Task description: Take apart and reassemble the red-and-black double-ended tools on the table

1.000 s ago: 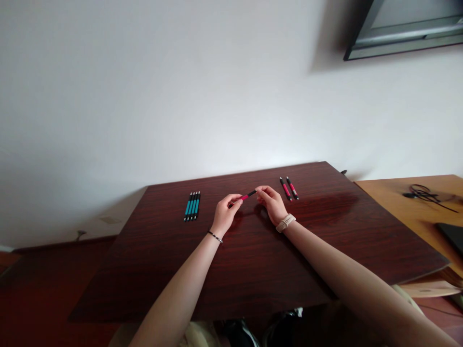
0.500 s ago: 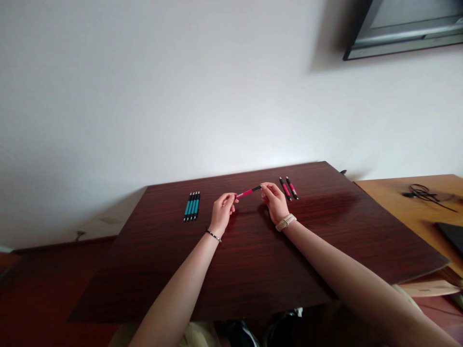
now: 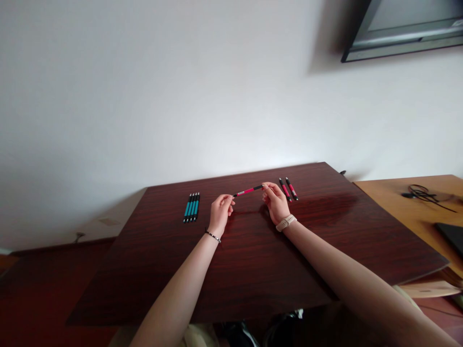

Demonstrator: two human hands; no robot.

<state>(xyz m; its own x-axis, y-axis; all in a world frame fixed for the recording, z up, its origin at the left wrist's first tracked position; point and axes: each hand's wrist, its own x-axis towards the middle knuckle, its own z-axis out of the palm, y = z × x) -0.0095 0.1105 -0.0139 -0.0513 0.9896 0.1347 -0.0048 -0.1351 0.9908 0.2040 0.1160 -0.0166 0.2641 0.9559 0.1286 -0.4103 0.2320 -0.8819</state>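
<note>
Counting pens: four teal pens (image 3: 191, 206) side by side left, two pink pens (image 3: 288, 188) right, one pink-and-black pen (image 3: 248, 191) held above the dark wood table (image 3: 253, 260). Left hand (image 3: 219, 213) pinches one end, right hand (image 3: 275, 202) the other. White wall behind.

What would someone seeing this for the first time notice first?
Most likely the pink-and-black pen held in the air between the left hand and the right hand, above the far middle of the dark wooden table. Next, four teal pens lie side by side to the left, and two more pink pens lie just right of the right hand.
</note>
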